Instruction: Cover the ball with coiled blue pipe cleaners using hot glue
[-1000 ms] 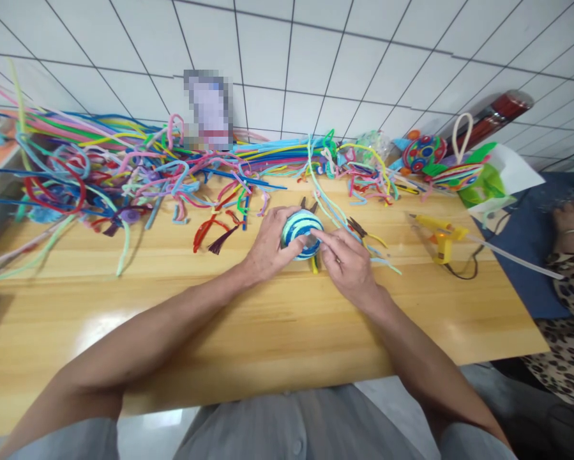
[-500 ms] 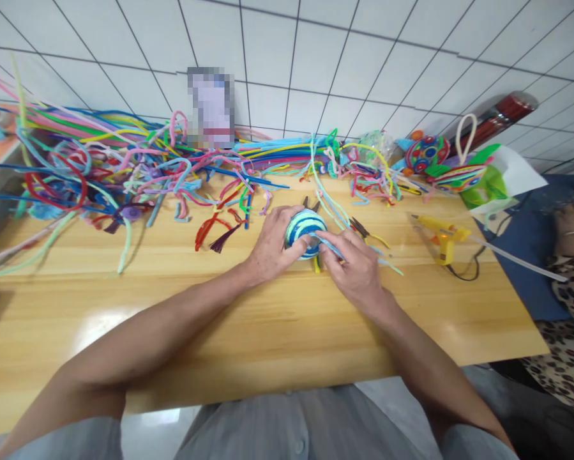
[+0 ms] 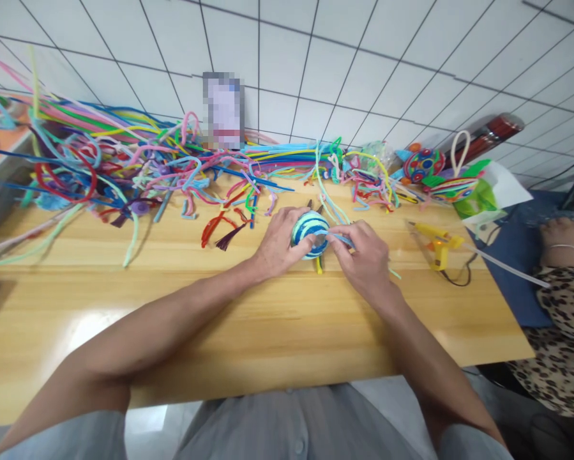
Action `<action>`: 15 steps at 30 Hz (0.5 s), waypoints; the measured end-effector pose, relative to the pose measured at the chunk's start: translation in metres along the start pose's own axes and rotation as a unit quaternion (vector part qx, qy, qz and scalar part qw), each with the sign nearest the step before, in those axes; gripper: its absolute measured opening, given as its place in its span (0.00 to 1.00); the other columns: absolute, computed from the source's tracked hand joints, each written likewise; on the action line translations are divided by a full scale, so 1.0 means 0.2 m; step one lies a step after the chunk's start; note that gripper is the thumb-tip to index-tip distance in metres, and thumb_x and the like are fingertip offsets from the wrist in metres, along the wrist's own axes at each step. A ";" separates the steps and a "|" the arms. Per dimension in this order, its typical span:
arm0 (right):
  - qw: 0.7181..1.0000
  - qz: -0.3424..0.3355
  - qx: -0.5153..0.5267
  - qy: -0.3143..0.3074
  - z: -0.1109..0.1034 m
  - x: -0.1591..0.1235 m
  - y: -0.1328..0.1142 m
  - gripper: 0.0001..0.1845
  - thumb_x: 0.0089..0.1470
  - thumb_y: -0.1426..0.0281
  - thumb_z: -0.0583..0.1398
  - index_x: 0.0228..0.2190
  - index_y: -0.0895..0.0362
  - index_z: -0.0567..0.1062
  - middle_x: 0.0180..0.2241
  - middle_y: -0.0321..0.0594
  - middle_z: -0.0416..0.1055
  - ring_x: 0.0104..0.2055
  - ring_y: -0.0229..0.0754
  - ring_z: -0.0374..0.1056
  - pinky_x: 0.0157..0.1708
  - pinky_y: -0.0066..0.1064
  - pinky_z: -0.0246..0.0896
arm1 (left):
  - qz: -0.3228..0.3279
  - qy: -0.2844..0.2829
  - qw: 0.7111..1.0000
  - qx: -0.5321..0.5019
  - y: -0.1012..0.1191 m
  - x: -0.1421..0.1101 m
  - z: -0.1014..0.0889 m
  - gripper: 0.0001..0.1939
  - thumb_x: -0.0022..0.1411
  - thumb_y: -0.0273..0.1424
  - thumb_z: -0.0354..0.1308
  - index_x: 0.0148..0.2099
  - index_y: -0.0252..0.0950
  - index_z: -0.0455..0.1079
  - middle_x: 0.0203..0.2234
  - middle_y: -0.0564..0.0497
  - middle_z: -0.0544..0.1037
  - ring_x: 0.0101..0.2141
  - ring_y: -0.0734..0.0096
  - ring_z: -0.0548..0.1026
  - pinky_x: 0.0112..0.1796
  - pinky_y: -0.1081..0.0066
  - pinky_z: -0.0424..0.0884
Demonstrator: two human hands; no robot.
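A round ball (image 3: 308,225) wound with blue and pale-green pipe cleaners is held in my left hand (image 3: 281,241), whose fingers wrap its left side while the thumb presses the front. My right hand (image 3: 367,257) pinches a light-blue pipe cleaner (image 3: 340,238) that runs to the ball's right side. Under the ball lies a tool with a yellow handle (image 3: 319,266); its dark tips show behind the ball, and its middle is hidden. Pale-green pipe cleaners (image 3: 325,190) stretch along the table behind my right hand.
Heaps of coloured pipe cleaners (image 3: 166,169) line the wall. A yellow glue gun (image 3: 437,243) with a long glue stick lies at right, near finished colourful ornaments (image 3: 423,165). A blurred upright panel (image 3: 224,110) leans on the tiles. Another person's hand (image 3: 565,241) is at far right.
My right hand has drawn a little away from the ball, its fingers still closed on the light-blue pipe cleaner. A tool that lay beside it is now hidden. The view has shifted slightly.
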State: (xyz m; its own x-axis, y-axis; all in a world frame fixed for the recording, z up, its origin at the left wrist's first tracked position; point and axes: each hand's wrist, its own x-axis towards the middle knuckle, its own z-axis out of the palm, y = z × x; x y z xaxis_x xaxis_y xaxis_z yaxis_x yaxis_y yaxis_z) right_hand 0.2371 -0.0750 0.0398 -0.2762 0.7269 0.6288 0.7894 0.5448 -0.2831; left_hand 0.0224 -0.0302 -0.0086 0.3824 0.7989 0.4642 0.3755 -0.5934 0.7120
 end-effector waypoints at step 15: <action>0.964 0.106 0.099 -0.220 -0.32 -0.11 0.06 0.10 0.71 0.65 0.62 0.47 0.52 0.83 0.38 0.37 0.85 0.36 0.40 0.80 0.34 0.30 0.71 | -0.002 0.019 0.999 -0.027 -0.01 -0.02 0.01 0.26 0.74 0.43 0.55 0.67 0.33 0.66 0.60 0.36 0.75 0.62 0.51 0.71 0.66 0.49 0.67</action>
